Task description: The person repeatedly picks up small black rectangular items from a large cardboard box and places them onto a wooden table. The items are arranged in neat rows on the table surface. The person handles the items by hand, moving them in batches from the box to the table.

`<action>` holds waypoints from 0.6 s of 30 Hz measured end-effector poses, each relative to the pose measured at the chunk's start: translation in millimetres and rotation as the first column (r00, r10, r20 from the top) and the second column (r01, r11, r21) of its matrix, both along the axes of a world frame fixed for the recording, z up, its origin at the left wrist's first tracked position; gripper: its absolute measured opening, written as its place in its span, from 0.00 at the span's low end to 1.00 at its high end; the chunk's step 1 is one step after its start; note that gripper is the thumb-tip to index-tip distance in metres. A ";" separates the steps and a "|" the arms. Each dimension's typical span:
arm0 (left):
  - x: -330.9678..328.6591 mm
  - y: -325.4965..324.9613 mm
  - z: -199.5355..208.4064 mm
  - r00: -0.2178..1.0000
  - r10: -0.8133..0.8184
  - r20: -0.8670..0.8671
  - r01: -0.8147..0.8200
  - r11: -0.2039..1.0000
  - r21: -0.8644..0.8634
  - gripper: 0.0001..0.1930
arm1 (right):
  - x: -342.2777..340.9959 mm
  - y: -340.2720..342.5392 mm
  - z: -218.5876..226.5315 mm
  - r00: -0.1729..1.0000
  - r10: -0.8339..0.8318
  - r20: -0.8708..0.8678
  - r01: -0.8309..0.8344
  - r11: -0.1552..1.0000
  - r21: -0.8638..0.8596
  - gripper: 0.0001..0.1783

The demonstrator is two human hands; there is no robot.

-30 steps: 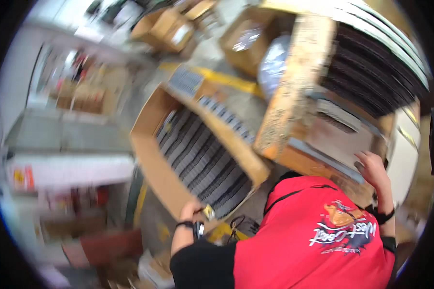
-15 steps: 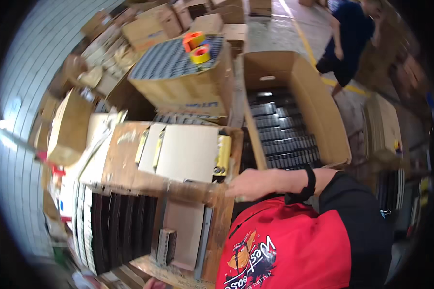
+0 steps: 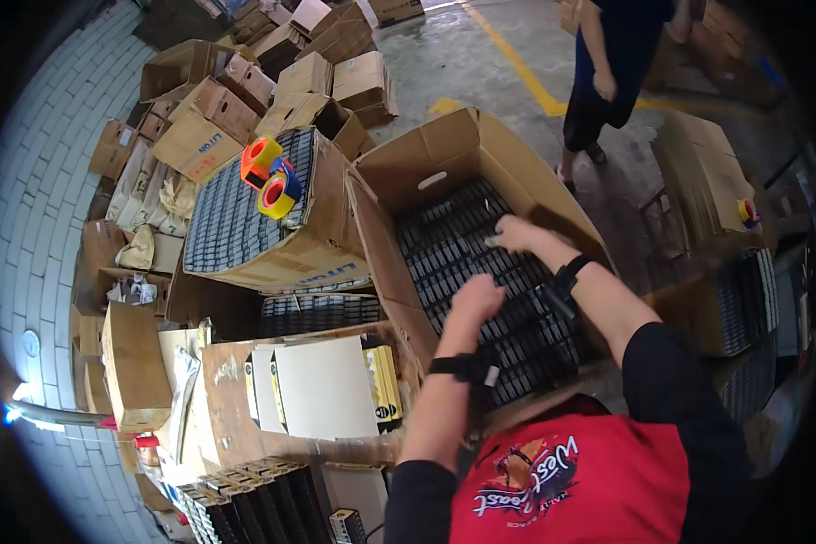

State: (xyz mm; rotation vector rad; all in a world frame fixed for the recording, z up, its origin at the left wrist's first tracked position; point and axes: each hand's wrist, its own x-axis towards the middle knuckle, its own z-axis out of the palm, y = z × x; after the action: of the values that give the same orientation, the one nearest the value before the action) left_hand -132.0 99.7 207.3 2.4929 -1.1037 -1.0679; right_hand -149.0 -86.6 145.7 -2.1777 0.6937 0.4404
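Both my hands are inside a tall open cardboard box (image 3: 517,168) filled with rows of dark, slim, closely packed pieces (image 3: 444,263). My left hand (image 3: 478,296) is curled over the middle of the rows; its fingertips are hidden. Farther in, my right hand (image 3: 522,234) has its fingers drawn together just above the rows. A small pale spot shows at its fingertips, too small to name. Wide black bands circle both wrists.
Left of the box stands a wooden table (image 3: 231,367) with pale flat cards (image 3: 322,388). Behind it, two tape dispensers (image 3: 279,195) rest on another packed carton (image 3: 281,263). Cartons (image 3: 208,136) crowd the wall. A person (image 3: 618,68) stands beyond the box, near stacked flat cardboard (image 3: 703,181).
My view has swung toward the box. My right hand has moved from the table's edge into the box, and my left hand has come up from the lower edge into it.
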 end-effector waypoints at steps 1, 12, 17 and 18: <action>-0.4 -16.5 -33.8 1.000 0.002 -0.010 -0.001 0.999 0.053 0.20 | 0.8 -2.7 -29.8 0.997 -0.030 0.077 0.038 0.994 -0.104 0.27; 40.9 18.1 -138.7 0.624 0.724 0.294 -0.636 0.689 -0.348 0.25 | 107.6 29.0 -78.2 0.921 0.022 0.389 0.107 0.945 -0.308 0.25; 50.0 1.9 -147.0 0.619 0.700 0.355 -0.639 0.712 -0.291 0.28 | 186.3 57.4 -90.8 0.951 0.203 0.235 -0.155 0.965 -0.209 0.30; 49.3 2.0 -147.8 0.623 0.702 0.345 -0.657 0.709 -0.257 0.29 | 193.4 61.4 -96.8 0.946 0.252 0.204 -0.207 0.954 -0.218 0.31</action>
State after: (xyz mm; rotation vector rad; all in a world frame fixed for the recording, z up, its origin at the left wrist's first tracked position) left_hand -82.7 101.8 59.5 2.7290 -0.1660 -0.2370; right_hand 44.4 -25.2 48.9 -2.4595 0.3663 0.2391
